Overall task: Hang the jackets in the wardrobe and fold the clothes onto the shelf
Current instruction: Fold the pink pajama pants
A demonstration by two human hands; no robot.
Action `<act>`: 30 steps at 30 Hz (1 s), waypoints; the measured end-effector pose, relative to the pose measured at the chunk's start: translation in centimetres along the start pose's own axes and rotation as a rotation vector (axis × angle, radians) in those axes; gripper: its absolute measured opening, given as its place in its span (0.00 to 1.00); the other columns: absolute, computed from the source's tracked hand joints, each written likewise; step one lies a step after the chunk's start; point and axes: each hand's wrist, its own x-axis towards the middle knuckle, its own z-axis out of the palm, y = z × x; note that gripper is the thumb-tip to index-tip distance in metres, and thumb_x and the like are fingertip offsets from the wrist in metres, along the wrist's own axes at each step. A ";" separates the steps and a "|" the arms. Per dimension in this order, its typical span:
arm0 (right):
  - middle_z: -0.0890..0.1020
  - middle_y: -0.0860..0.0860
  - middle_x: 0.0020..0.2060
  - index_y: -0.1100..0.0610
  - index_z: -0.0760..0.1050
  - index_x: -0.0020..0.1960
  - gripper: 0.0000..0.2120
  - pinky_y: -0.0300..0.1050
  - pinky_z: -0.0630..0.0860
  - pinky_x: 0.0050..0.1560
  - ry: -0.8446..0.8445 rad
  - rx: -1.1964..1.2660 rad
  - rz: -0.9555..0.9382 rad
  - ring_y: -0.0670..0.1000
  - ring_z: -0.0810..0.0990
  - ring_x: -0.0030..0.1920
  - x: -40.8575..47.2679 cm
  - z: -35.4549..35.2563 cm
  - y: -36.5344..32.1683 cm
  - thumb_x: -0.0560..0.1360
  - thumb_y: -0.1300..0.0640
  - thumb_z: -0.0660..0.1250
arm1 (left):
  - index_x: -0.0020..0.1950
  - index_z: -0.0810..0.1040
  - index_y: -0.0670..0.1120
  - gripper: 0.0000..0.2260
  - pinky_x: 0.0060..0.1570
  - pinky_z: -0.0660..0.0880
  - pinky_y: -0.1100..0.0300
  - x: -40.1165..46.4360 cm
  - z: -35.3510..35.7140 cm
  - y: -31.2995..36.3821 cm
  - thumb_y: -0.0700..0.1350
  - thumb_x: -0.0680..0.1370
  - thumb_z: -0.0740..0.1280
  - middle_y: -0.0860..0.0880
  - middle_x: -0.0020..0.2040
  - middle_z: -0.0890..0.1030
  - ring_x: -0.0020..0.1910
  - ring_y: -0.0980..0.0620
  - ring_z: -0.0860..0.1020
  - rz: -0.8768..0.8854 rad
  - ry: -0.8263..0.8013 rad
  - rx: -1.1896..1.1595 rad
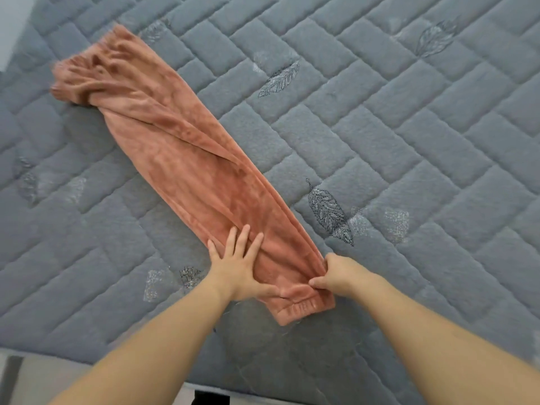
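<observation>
Lying diagonally across the grey quilted mattress (380, 118), the pink fleece trousers (187, 159) are folded lengthwise, one leg over the other, so they form a single long strip. The waistband end (87, 71) is bunched and wrinkled at the far-left part of the mattress; the ribbed cuff end (304, 306) lies close to the mattress's near edge, toward the person.

Left hand (239, 270): flat on the trousers just above the cuff, palm down, fingers straight and spread, thumb stretched across the fabric toward the other hand. It presses the cloth and grasps nothing. The outer fingers reach past the trouser edge onto the mattress surface.

Right hand (336, 273): at the trousers' right edge, level with the left hand. Fingers and thumb are curled and pinch the gathered edge of the fabric just above the cuff. The two hands are near each other, with a narrow band of cloth between them.

Both forearms are bare and reach in from the near edge of the mattress.

Mattress surface: brick-pattern quilting with embroidered leaf motifs (328, 211), one just beside the trousers' right edge, others well apart from them. A strip of pale floor (43, 372) shows beyond the near edge of the mattress.
</observation>
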 end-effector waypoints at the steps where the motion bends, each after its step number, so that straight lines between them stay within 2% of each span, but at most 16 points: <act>1: 0.77 0.54 0.58 0.56 0.69 0.58 0.21 0.49 0.74 0.52 0.019 -0.013 0.019 0.57 0.77 0.57 0.2 0.0 -0.6 0.72 0.46 0.68 | 0.79 0.33 0.57 0.59 0.66 0.33 0.25 0.0 0.6 0.1 0.82 0.60 0.57 0.51 0.77 0.28 0.75 0.46 0.26 -0.002 -0.008 0.015; 3: 0.74 0.56 0.61 0.56 0.68 0.59 0.17 0.53 0.74 0.59 0.112 0.008 0.054 0.60 0.75 0.61 0.8 -0.3 -1.9 0.72 0.53 0.64 | 0.79 0.31 0.56 0.61 0.64 0.34 0.23 0.2 0.9 0.4 0.82 0.59 0.59 0.51 0.77 0.27 0.75 0.44 0.26 0.012 0.018 0.015; 5: 0.72 0.57 0.62 0.56 0.68 0.61 0.18 0.55 0.72 0.62 0.237 0.026 0.062 0.61 0.73 0.63 1.5 -1.1 -3.7 0.72 0.55 0.62 | 0.79 0.32 0.57 0.60 0.64 0.33 0.23 0.6 0.4 0.0 0.81 0.60 0.62 0.52 0.77 0.28 0.76 0.44 0.28 0.072 0.033 -0.028; 7: 0.71 0.57 0.63 0.56 0.67 0.64 0.20 0.56 0.69 0.64 0.357 0.014 0.010 0.61 0.71 0.64 2.1 -1.7 -6.7 0.73 0.54 0.62 | 0.79 0.35 0.60 0.55 0.66 0.33 0.26 0.6 -0.7 -1.8 0.79 0.63 0.61 0.54 0.78 0.33 0.77 0.48 0.32 0.135 0.072 -0.090; 9: 0.69 0.57 0.66 0.56 0.65 0.69 0.24 0.56 0.67 0.66 0.465 -0.020 -0.083 0.61 0.69 0.66 2.9 -1.9 -10.5 0.74 0.53 0.62 | 0.80 0.39 0.60 0.44 0.70 0.35 0.29 0.5 -2.0 -5.2 0.75 0.72 0.57 0.53 0.80 0.37 0.78 0.49 0.36 0.122 0.194 -0.123; 12: 0.62 0.58 0.74 0.56 0.59 0.76 0.30 0.57 0.60 0.73 0.558 -0.104 -0.249 0.59 0.62 0.73 4.8 -2.3 -17.2 0.76 0.50 0.61 | 0.80 0.45 0.58 0.34 0.74 0.38 0.35 1.3 -4.5 -12.3 0.64 0.80 0.57 0.50 0.80 0.44 0.79 0.47 0.43 -0.070 0.352 -0.263; 16: 0.47 0.54 0.79 0.48 0.46 0.80 0.34 0.61 0.45 0.77 0.599 -0.254 -0.391 0.59 0.47 0.78 9.3 -4.6 -27.3 0.79 0.43 0.56 | 0.80 0.50 0.52 0.33 0.76 0.48 0.42 3.5 -9.6 -23.2 0.56 0.79 0.62 0.43 0.80 0.51 0.78 0.41 0.51 -0.419 0.437 -0.533; 19: 0.46 0.53 0.79 0.44 0.40 0.79 0.38 0.66 0.45 0.75 0.712 -0.335 -0.482 0.59 0.46 0.79 14.4 -8.2 -34.0 0.77 0.35 0.56 | 0.80 0.52 0.47 0.32 0.74 0.54 0.48 6.8 -14.2 -30.6 0.52 0.80 0.62 0.39 0.78 0.57 0.76 0.38 0.56 -0.532 0.463 -0.747; 21: 0.48 0.53 0.79 0.44 0.40 0.79 0.41 0.67 0.48 0.75 0.763 -0.364 -0.469 0.58 0.48 0.79 18.4 -10.9 -37.4 0.75 0.31 0.55 | 0.79 0.55 0.45 0.31 0.73 0.59 0.49 9.4 -17.3 -34.7 0.52 0.80 0.62 0.39 0.76 0.62 0.74 0.38 0.61 -0.553 0.505 -0.869; 23: 0.49 0.54 0.79 0.44 0.41 0.79 0.43 0.68 0.48 0.74 0.753 -0.383 -0.389 0.58 0.48 0.79 22.1 -12.7 -39.0 0.73 0.27 0.52 | 0.78 0.59 0.44 0.30 0.69 0.65 0.50 12.2 -20.2 -37.8 0.54 0.80 0.62 0.41 0.74 0.67 0.71 0.40 0.67 -0.552 0.532 -1.005; 25: 0.52 0.56 0.79 0.47 0.48 0.79 0.44 0.70 0.45 0.74 0.798 -0.383 -0.342 0.58 0.47 0.79 25.0 -13.0 -38.9 0.71 0.24 0.48 | 0.75 0.64 0.43 0.29 0.65 0.70 0.50 15.2 -23.0 -39.8 0.57 0.79 0.63 0.44 0.70 0.71 0.66 0.42 0.72 -0.520 0.594 -1.146; 28: 0.58 0.58 0.77 0.49 0.60 0.77 0.39 0.72 0.43 0.73 0.928 -0.379 -0.438 0.60 0.52 0.78 27.4 -12.4 -38.0 0.72 0.29 0.50 | 0.69 0.71 0.45 0.28 0.53 0.76 0.53 19.9 -26.9 -41.5 0.60 0.76 0.66 0.47 0.63 0.78 0.57 0.46 0.78 -0.475 0.680 -1.460; 30: 0.62 0.60 0.76 0.50 0.65 0.75 0.36 0.72 0.43 0.73 0.939 -0.330 -0.501 0.61 0.56 0.77 28.0 -12.4 -37.9 0.72 0.34 0.54 | 0.66 0.74 0.44 0.26 0.45 0.77 0.57 22.2 -28.6 -42.0 0.59 0.75 0.69 0.48 0.59 0.80 0.52 0.48 0.80 -0.488 0.695 -1.576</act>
